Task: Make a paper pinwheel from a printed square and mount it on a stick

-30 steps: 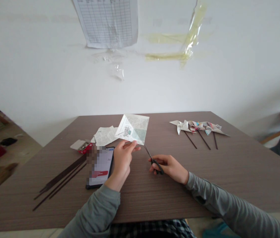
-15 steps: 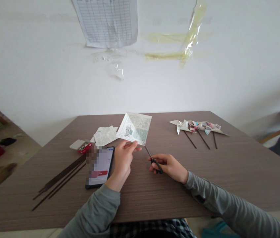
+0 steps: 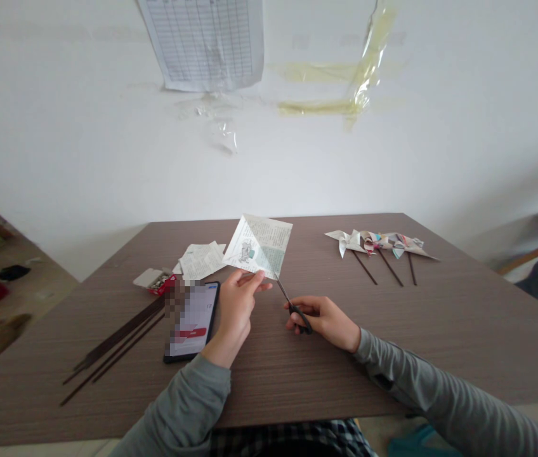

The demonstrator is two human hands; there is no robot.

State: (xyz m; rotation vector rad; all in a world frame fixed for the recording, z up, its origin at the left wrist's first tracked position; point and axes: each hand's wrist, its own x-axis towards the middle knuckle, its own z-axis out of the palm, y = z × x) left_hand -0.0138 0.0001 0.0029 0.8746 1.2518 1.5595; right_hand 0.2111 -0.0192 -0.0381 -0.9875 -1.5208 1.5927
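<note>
My left hand [image 3: 239,306] pinches the lower edge of a square sheet of printed paper [image 3: 262,244] and holds it above the table. Diagonal crease lines run across the sheet, and a small drawing is printed on its left part. In my right hand [image 3: 326,319] is a pair of scissors [image 3: 292,308] with black handles. The blades point up and left, and their tips meet the sheet's lower right corner. Left of my left hand lies a phone [image 3: 197,320] with a lit screen, partly blurred out.
Several more paper pieces [image 3: 202,259] lie behind the phone, beside an open red box [image 3: 157,281] of small metal pins. Thin dark sticks [image 3: 117,336] stretch across the table's left [image 3: 35,393]. Three paper pinwheels [image 3: 378,242] on sticks rest at the back right, near the wall [image 3: 297,171].
Both hands, the sheet and the scissors stay almost in place. The blade tips sit at the same corner, with only a very slight shift of the sheet.
</note>
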